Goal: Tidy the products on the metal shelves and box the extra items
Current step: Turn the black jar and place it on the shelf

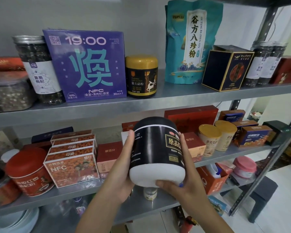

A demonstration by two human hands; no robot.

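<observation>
Person holds a blk-and-white jar [156, 148] in mid-air w/ both hands, in front of the middle shelf [71, 195], approx ctr of view, tilted a bit, gold-framed label toward the camera. Left hand [123, 172] curls round the jar's left side, fingertips up near the lid. Right hand [180, 189] cups the white base & right side, thumb across the btm edge. Upper shelf [175, 96]: purple "19:00" box [86, 64], gold-lidded jar [142, 76] just beside it, teal pouch [190, 42], navy box [225, 69]. Middle shelf: red tin [29, 172], stacked orange NFC boxes [71, 167], two yellow-lidded cups [210, 137].
</observation>
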